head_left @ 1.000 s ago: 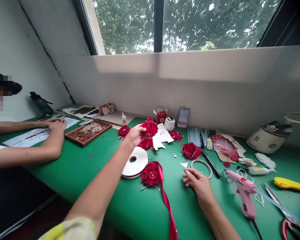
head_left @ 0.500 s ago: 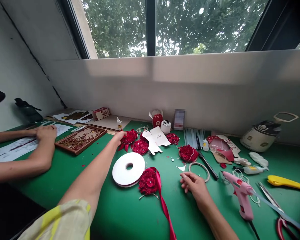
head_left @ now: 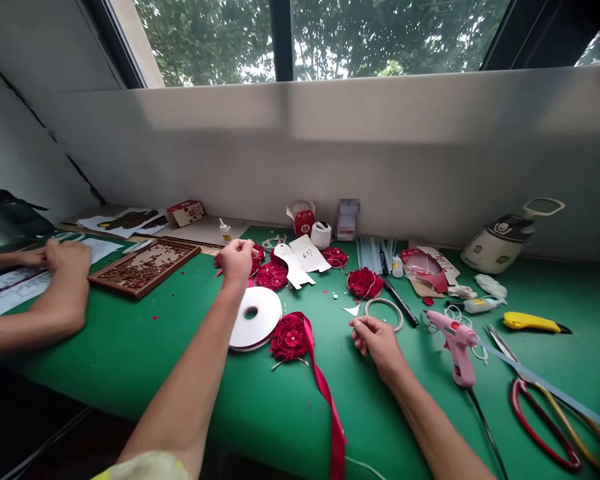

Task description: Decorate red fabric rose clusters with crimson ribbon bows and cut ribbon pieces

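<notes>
My left hand (head_left: 237, 260) reaches to the back, its fingers pinched together in front of a red ribbon flower (head_left: 256, 259); anything between the fingertips is hidden. Below that forearm's right side lies a white spool (head_left: 263, 319). Beside the spool, another red ribbon flower (head_left: 287, 338) lies near a long red ribbon (head_left: 330, 408) running to the front edge. My right hand (head_left: 377, 339) hovers low with thumb and forefinger together and the others curled; I cannot make out what it holds. Just behind it are a tape ring (head_left: 401, 317) and a white paper scrap (head_left: 353, 311).
A pink glue gun (head_left: 457, 347), scissors (head_left: 523, 380) and a yellow utility knife (head_left: 535, 323) lie on the right. White paper tags (head_left: 307, 257) rest among flowers. At left, a co-worker's hands (head_left: 65, 257) work over paper near a wooden tray (head_left: 143, 293).
The camera view has shifted, so things appear further left and higher. My left hand has moved right across the flower, fingers pinched. My right hand stays by the tape ring.
</notes>
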Demonstrator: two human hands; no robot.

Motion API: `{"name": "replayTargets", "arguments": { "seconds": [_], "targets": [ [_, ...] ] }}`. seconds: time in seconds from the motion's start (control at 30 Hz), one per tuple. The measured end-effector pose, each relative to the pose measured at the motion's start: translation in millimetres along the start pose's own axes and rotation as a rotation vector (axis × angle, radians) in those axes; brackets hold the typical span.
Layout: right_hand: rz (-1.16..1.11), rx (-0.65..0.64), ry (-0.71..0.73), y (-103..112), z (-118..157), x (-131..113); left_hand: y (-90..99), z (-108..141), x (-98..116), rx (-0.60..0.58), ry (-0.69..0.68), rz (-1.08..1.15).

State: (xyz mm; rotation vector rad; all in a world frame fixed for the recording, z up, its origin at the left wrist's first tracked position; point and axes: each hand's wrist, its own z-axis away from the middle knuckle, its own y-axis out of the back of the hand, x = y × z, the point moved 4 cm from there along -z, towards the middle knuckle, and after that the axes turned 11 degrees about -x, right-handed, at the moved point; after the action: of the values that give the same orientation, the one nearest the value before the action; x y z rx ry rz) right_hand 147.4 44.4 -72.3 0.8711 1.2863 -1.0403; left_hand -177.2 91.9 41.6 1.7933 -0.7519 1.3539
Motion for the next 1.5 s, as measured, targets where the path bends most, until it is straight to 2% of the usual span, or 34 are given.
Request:
{"name": "replayTargets", "arguments": {
  "seconds": [0.07, 0.17, 0.27, 0.43, 0.5, 0.57, 0.7, 0.8, 0.9, 0.97, 1.03, 1.07, 1.2, 1.27, 1.4, 1.5],
  "targets": [
    [0.052, 0.013, 0.013, 0, 2, 0, -32.1, 20, 6, -0.053, -0.060, 0.034],
    [0.163, 0.014, 0.063, -5, 8, -1, -79.6, 48, 10, -0.254, -0.212, 0.104],
    [0.296, -0.015, 0.135, -19, 19, -6, -102.8, 66, 0, -0.326, -0.238, 0.094],
    [0.517, -0.136, 0.216, -54, 38, -20, -105.2, 67, -22, -0.438, -0.205, 0.090],
    [0.617, -0.217, 0.189, -66, 40, -23, -103.7, 63, -28, -0.500, -0.171, 0.099],
    [0.624, -0.270, 0.109, -71, 36, -22, -103.4, 59, -33, -0.555, -0.135, 0.111],
    [0.417, -0.318, -0.092, -62, 13, -20, -106.9, 60, -35, -0.684, -0.069, 0.156],
    [0.180, -0.337, -0.197, -47, -3, -23, -113.3, 72, -28, -0.872, -0.038, 0.186],
    [-0.037, -0.307, -0.215, -35, -14, -30, -121.6, 93, -15, -1.102, -0.082, 0.134],
    [-0.153, -0.272, -0.194, -31, -20, -33, -126.8, 103, -9, -1.184, -0.153, 0.067],
    [-0.253, -0.252, -0.175, -29, -24, -34, -130.8, 105, -9, -1.159, -0.203, 0.015],
    [-0.296, -0.251, -0.171, -28, -25, -34, -131.8, 102, -12, -1.105, -0.207, -0.006],
    [-0.411, -0.280, -0.164, -22, -19, -38, -121.9, 72, -29, -0.690, -0.175, -0.092],
    [-0.438, -0.290, -0.139, -15, -9, -45, -113.0, 58, -37, -0.550, -0.159, -0.117],
    [-0.450, -0.256, -0.060, 0, 11, -58, -95.5, 41, -45, -0.369, -0.125, -0.173],
    [-0.447, -0.189, -0.005, 9, 21, -62, -88.3, 37, -46, -0.310, -0.110, -0.237]
  ]
}}
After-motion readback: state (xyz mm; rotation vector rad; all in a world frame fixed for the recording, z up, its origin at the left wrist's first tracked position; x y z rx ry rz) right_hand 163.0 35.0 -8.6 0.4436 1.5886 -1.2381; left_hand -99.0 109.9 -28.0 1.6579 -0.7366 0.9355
